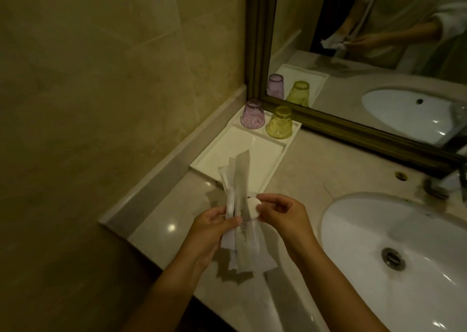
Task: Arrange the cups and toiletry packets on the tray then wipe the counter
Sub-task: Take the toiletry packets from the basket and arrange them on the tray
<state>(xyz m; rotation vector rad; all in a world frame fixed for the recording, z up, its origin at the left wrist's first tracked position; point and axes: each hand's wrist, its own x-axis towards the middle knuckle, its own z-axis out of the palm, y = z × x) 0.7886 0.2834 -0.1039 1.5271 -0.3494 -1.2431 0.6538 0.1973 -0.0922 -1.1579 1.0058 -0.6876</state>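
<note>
While the left hand [214, 226] gripped a bundle of toiletry packets [238, 205] and the right hand [280, 214] pinched a small round one above the counter [303, 169] — best laid flat, aligned — tray [242, 142] waited beyond, purple cup [252, 114] and yellow cup [279, 122] upturned at its far end.

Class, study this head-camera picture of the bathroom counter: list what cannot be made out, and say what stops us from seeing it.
- Print on the toiletry packets: blurred and too small to read.
- How many packets the left hand holds: they overlap.
- The small white item pinched by the right hand: too blurred to identify.
- The tap: cut off by the right edge.
- The sink: cut off by the right and bottom edges.
</note>
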